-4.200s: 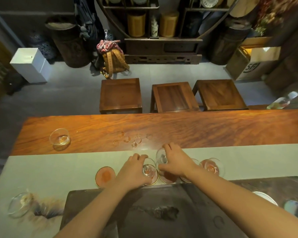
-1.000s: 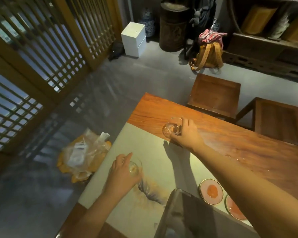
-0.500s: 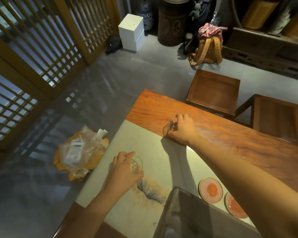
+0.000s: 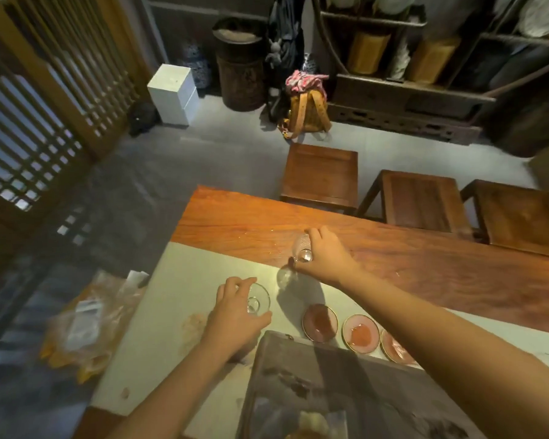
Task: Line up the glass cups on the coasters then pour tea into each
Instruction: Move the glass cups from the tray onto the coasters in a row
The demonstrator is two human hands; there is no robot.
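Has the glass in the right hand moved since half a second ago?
Yes. The right hand has lifted the glass off the wooden table and tilted it, bringing it toward the cloth edge and the coasters.

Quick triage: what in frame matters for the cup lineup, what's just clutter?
Job:
left hand gripping a glass cup
right hand holding a second glass cup
three pink coasters

Clutter:
backpack
white box
plastic bag
wooden stools

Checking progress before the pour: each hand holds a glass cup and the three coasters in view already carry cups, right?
Not quite. In the head view the three coasters are bare; the left hand and right hand each hold a glass cup.
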